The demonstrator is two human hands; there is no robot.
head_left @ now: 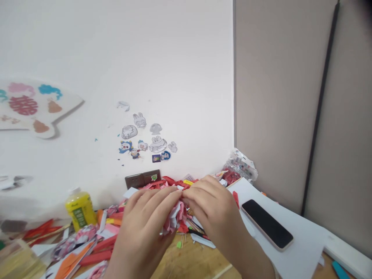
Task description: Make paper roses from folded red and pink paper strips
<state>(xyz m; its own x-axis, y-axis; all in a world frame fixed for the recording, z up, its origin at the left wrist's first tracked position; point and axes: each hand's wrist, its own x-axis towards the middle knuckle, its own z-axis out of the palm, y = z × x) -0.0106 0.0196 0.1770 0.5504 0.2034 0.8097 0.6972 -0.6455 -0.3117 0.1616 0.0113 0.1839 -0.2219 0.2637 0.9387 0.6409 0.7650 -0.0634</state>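
Note:
Between my two hands is a crumpled piece of pink and white paper (174,217), raised over the wooden table. My left hand (151,223) is wrapped around its left side, with the thumb hidden behind the paper. From the right, my right hand (213,209) reaches over with bent fingers, and its fingertips meet the top edge of the paper close to the left fingertips. The underside of the paper is mostly covered by my left hand.
Folded red and orange paper strips (101,248) are heaped on the left and behind my hands. A yellow bottle (80,209) stands at the wall. On the right, a black-screened phone (267,224) lies on white paper (302,254). Clear plastic packaging (242,166) sits in the corner.

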